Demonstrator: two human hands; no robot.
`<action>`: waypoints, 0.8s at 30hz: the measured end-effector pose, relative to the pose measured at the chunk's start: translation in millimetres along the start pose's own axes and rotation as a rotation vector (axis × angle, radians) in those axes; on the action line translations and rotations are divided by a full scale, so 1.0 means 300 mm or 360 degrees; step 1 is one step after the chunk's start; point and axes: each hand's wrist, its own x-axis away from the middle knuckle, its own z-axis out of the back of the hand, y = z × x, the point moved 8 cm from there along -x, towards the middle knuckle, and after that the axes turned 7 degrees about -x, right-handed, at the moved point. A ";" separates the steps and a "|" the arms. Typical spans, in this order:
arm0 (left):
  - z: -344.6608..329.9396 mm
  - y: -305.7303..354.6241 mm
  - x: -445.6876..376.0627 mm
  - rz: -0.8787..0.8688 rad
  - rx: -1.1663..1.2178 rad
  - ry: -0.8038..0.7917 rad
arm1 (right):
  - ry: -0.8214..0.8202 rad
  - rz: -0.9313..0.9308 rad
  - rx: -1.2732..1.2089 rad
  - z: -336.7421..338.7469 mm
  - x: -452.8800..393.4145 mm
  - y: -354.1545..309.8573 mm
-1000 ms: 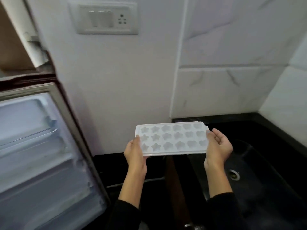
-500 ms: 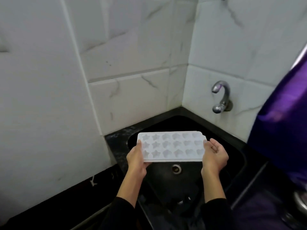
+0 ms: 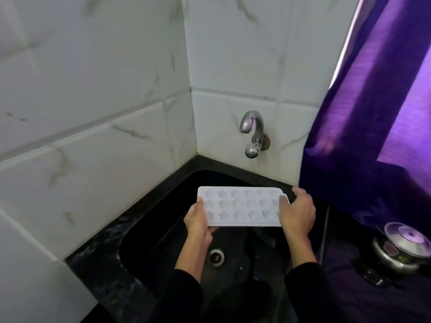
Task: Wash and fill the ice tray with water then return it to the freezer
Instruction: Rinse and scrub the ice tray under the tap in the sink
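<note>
A white ice tray point(image 3: 241, 206) with star and heart shaped cells is held level over the black sink point(image 3: 163, 220). My left hand point(image 3: 198, 221) grips its left end, thumb on top. My right hand point(image 3: 297, 212) grips its right end. The cells look dry, with nothing in them. A chrome tap point(image 3: 253, 131) juts from the tiled wall behind and above the tray, with no water running. The sink drain point(image 3: 217, 257) lies below the tray, between my forearms.
White marble-look tiles point(image 3: 105, 113) form the corner behind the sink. A purple curtain point(image 3: 373, 113) hangs at the right. A steel pot with a lid point(image 3: 405, 247) sits on the dark counter at the right. A black counter rim point(image 3: 93, 259) edges the sink.
The view swung right, from the open freezer to the sink. The tray, still held in both hands, now hangs over the sink below the tap.
</note>
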 end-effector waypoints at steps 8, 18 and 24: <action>-0.173 -0.021 -0.120 0.0100 -0.0052 -0.0181 | -0.0251 0.0126 -0.0067 -0.141 -0.149 -0.124; -0.265 -0.048 -0.241 0.0204 0.0010 -0.0223 | -0.0604 -0.0398 -0.0506 -0.405 -0.334 -0.139; -0.276 -0.063 -0.283 0.0243 0.0017 -0.0216 | -0.0844 -0.0903 -0.1364 -0.586 -0.349 -0.137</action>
